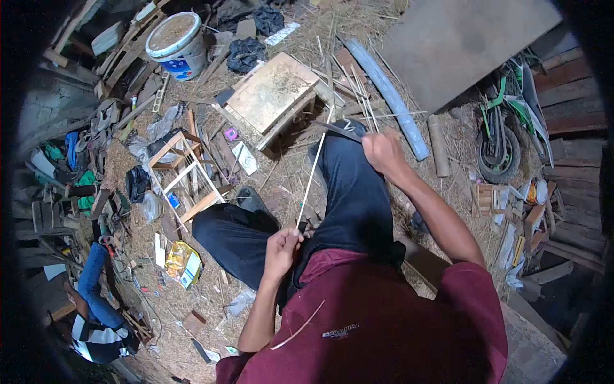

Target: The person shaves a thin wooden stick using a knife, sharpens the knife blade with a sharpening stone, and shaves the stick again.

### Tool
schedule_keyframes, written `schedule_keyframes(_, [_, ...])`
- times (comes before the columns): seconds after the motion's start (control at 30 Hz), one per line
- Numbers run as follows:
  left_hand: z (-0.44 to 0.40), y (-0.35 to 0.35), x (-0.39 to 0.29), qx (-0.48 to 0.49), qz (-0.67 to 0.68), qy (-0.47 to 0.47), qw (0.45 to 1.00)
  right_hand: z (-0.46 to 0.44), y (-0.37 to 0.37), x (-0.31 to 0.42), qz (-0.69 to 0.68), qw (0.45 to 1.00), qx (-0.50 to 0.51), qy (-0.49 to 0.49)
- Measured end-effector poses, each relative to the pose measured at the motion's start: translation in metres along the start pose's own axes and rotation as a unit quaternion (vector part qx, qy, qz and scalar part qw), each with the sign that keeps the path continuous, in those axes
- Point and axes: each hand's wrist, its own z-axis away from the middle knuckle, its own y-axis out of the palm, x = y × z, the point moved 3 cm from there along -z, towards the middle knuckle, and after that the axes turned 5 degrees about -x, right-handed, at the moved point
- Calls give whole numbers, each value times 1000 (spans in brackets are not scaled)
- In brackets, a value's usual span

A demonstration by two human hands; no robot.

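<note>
The left hand pinches the near part of the stick, which runs far, just left of the right knee. The right hand has its fingers curled round the knife. If the knife slips, it could cut that knee (just trousers over it); pushing hard could snap the thin stick.

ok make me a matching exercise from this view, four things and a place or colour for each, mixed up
Things:
1. thin strip
2. blade
3. bucket
4. bike

Places and colours:
A. white with a blue label
B. gripped in the right hand
C. partly green, near the plank wall
D. lower end in the left hand

Pairs: 1-D, 2-B, 3-A, 4-C
</note>
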Motion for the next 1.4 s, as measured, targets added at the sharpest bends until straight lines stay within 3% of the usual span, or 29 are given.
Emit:
schedule_keyframes(0.03, [-10,4,-6,-2,-20,15,1000,0,-2,4,-9,1000,8,-18])
schedule_keyframes(0.13, [-50,30,-18,-23,-3,60,998,5,-11,9,-217,968,-7,128])
schedule_keyframes(0.27, [-79,68,-54,-15,21,54,998,25,-53,53,-230,960,-156,38])
schedule_keyframes(0.37, [-104,80,-55,-14,-46,120,992,35,-38,47,-172,975,-70,-122])
schedule_keyframes(0.5, [-112,84,-81,-83,-199,184,959,43,-19,54,-68,984,85,-138])
schedule_keyframes(0.87, [-73,83,-67,-161,-279,302,897,42,-19,55,-42,987,69,-143])
schedule_keyframes(1.13, [-52,70,-58,-165,-275,284,904,50,-17,60,16,988,93,-125])
schedule_keyframes(1.23, [-26,58,-54,-143,-300,250,909,39,-9,36,-1,998,10,-54])
schedule_keyframes(1.27, [-21,46,-34,-148,-310,292,893,36,-9,31,-5,998,3,-58])
schedule_keyframes(1.37, [4,34,-32,-133,-293,181,930,42,-9,25,-19,997,2,-74])
schedule_keyframes(1.4, [0,33,-28,-141,-281,190,930,41,-13,24,-19,996,9,-90])
